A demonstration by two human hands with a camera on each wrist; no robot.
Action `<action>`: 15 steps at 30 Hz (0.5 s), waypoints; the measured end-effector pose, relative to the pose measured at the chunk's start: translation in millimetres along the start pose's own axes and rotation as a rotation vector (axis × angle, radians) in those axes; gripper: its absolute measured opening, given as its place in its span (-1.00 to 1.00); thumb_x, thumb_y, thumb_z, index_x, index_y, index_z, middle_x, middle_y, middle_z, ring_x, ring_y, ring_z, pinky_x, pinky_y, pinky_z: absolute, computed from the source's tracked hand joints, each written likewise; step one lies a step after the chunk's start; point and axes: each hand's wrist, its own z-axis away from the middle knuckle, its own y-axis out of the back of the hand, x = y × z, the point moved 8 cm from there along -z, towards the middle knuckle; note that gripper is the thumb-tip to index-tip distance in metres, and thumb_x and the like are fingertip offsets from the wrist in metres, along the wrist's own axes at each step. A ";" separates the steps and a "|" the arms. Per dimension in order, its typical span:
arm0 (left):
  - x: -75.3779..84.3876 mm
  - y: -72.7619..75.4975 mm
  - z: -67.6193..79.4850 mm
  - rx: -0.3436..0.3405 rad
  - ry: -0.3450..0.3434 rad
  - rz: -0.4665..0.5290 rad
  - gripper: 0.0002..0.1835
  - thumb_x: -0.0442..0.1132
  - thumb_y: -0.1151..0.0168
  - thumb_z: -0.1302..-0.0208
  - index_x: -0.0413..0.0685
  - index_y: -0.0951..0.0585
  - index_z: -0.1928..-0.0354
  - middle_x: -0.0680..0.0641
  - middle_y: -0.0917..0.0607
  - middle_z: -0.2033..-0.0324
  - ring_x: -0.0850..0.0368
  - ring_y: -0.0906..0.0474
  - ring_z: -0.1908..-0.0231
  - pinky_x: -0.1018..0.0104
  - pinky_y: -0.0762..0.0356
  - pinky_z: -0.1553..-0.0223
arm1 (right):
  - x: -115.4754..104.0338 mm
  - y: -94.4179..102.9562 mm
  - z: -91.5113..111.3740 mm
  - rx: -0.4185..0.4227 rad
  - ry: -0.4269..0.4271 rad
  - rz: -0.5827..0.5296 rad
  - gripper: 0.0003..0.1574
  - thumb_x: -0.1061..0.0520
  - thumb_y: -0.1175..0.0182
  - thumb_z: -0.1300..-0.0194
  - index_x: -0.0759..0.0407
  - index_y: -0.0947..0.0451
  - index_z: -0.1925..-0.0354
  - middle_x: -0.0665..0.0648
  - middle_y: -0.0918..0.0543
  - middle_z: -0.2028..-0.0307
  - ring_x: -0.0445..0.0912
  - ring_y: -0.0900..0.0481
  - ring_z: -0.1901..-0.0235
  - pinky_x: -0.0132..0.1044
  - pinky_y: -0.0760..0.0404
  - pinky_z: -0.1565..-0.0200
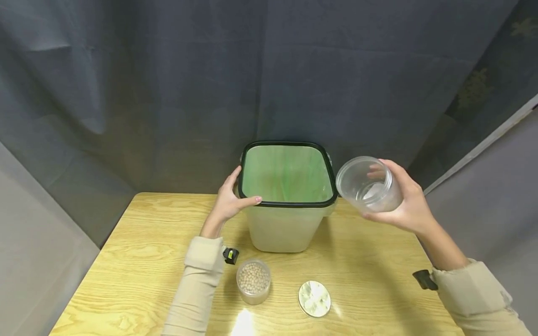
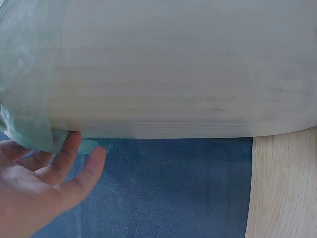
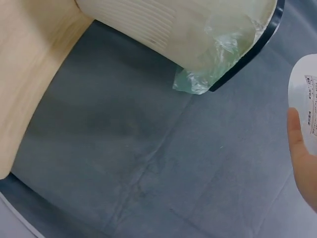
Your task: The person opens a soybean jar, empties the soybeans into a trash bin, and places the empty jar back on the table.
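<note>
Tilting toward the green-lined waste bin (image 1: 279,231), the clear plastic jar (image 1: 371,189) is clasped by the right hand (image 1: 407,200), just right of the black rim (image 1: 290,204). The rim is held at its left front corner by the left hand (image 1: 228,201). A tub (image 1: 254,299) of beige balls (image 1: 253,277) and a round lid (image 1: 314,298) are placed on the wooden table (image 1: 147,261).

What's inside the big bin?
A green bag lines the bin; I see nothing else in there. The bag covers the inner walls, and I can't make out the bottom.
</note>
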 end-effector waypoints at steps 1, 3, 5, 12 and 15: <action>-0.3 0.1 -0.3 0.001 0.002 0.000 0.10 -0.09 -0.49 0.18 0.16 -0.02 -0.41 -0.12 0.00 -0.36 -0.10 0.03 -0.31 -0.03 -0.06 -0.23 | 2.0 0.4 2.8 0.003 -0.008 -0.017 0.25 0.56 -0.41 0.77 0.49 -0.24 -0.13 0.19 -0.57 0.10 -0.25 -0.49 0.08 -0.49 -0.35 0.10; -0.7 -0.1 -0.4 -0.001 0.005 -0.004 0.10 -0.09 -0.49 0.18 0.15 -0.02 -0.41 -0.12 -0.01 -0.36 -0.10 0.03 -0.31 -0.03 -0.06 -0.23 | 6.9 1.2 9.0 0.009 -0.022 -0.053 0.26 0.59 -0.39 0.77 0.50 -0.22 -0.13 0.20 -0.56 0.07 -0.22 -0.51 0.07 -0.47 -0.36 0.10; -1.0 -0.2 -0.6 -0.003 0.007 -0.004 0.10 -0.09 -0.49 0.17 0.15 -0.02 -0.41 -0.12 -0.01 -0.36 -0.09 0.03 -0.31 -0.03 -0.06 -0.23 | 12.4 1.8 15.8 0.018 -0.038 -0.101 0.26 0.64 -0.36 0.77 0.51 -0.20 -0.14 0.21 -0.55 0.05 -0.18 -0.51 0.06 -0.46 -0.36 0.09; 0.3 1.2 0.1 0.003 0.008 0.000 0.10 -0.10 -0.48 0.18 0.16 -0.02 -0.41 -0.12 -0.01 -0.36 -0.09 0.03 -0.31 -0.01 -0.05 -0.24 | 43.8 1.5 45.5 0.055 -0.129 -0.135 0.31 0.69 -0.34 0.75 0.48 -0.16 -0.19 0.22 -0.49 0.00 -0.14 -0.42 -0.01 -0.44 -0.32 0.06; 0.2 2.7 0.6 0.007 0.007 0.005 0.09 -0.11 -0.48 0.17 0.17 -0.03 -0.40 -0.12 -0.01 -0.36 -0.09 0.03 -0.31 -0.01 -0.05 -0.24 | 59.3 0.3 58.7 0.060 -0.189 -0.105 0.35 0.69 -0.36 0.73 0.44 -0.14 -0.22 0.11 -0.48 -0.04 -0.16 -0.39 -0.02 -0.48 -0.33 0.07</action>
